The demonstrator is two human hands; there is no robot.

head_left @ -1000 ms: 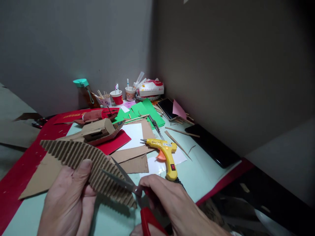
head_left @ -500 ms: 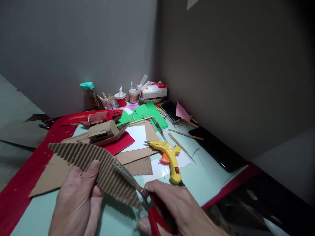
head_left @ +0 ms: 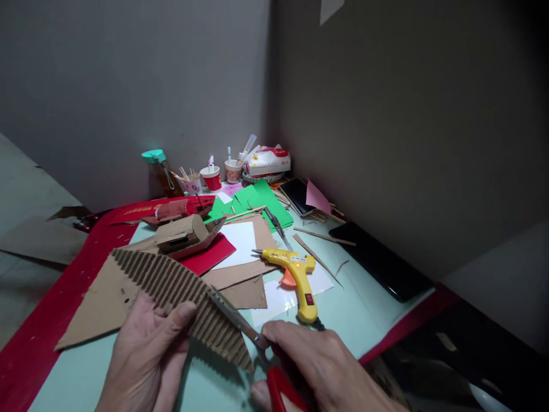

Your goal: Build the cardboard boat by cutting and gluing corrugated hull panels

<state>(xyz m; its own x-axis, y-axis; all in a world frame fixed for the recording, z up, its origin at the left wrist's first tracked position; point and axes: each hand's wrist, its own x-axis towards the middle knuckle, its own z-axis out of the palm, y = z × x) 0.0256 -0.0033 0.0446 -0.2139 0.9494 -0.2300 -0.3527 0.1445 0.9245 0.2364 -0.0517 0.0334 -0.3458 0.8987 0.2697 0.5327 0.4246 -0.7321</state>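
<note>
A pointed, leaf-shaped piece of corrugated cardboard (head_left: 171, 280), ribs showing, is pinched in my left hand (head_left: 148, 349), thumb on top and fingers beneath. My right hand (head_left: 326, 360) grips red-handled scissors (head_left: 240, 323), whose blades lie along the piece's right edge. Whether the blades are parted is hard to see. Beyond the piece sits a cardboard boat model (head_left: 184, 234) with a rounded cabin, and behind that a smaller reddish-brown boat (head_left: 175, 212). Under the piece's left end lies a flat cardboard sheet (head_left: 96, 309).
A yellow glue gun (head_left: 302, 280) lies just past my right hand. Green paper (head_left: 274, 212), a utility knife (head_left: 277, 226) and a black tablet-like slab (head_left: 381, 260) are farther off. Cups (head_left: 211, 179) and a teal-lidded bottle (head_left: 160, 171) stand along the wall.
Both hands, the cardboard piece and the scissors have shifted somewhat to the right and slightly down. The piece's left tip has moved right, and the view has tilted a little.
</note>
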